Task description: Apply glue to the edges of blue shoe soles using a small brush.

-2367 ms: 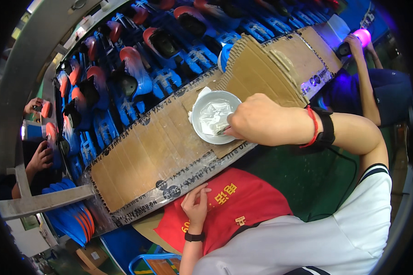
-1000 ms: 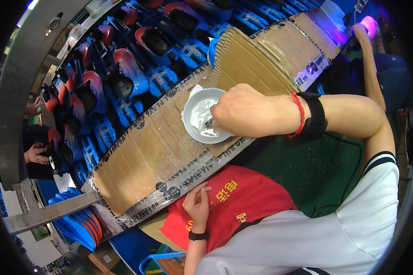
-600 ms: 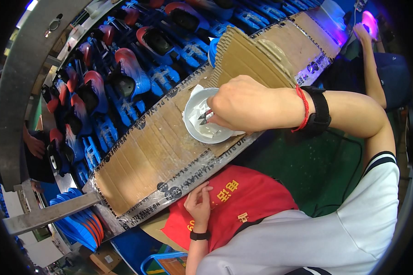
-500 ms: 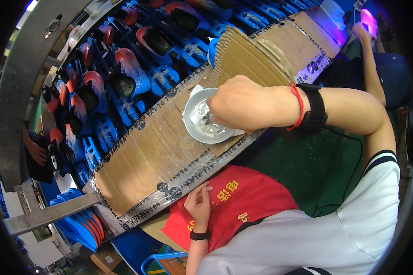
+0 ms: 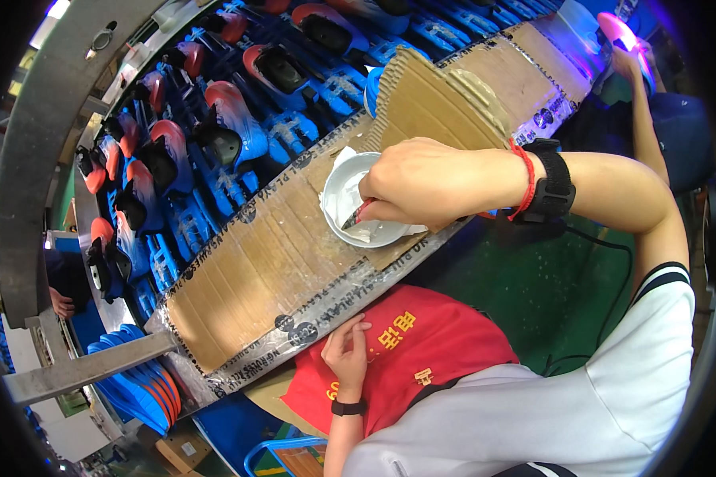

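My right hand is closed above a pale grey bowl, gripping a slim tool with a red part. Its lower end dips into the white, glossy contents; the rest is hidden by my fingers, and I cannot tell its exact kind. White sheet-like material sticks out past the bowl's rim. The bowl stands on a bench covered with flattened cardboard. At the bench's near edge, my left hand rests against my red apron, fingers loosely bent and apart, holding nothing.
Rows of red-and-blue shoes on blue holders run beyond the bench. A folded cardboard piece rises behind the bowl. Stacked blue sole-like pieces lie by a metal bar. Another person's hand holds a pink-lit item at upper right.
My right hand has turned slightly over the bowl, so the tool's red part now shows. The shoes appear shifted slightly right. A person's hand at far left has moved lower.
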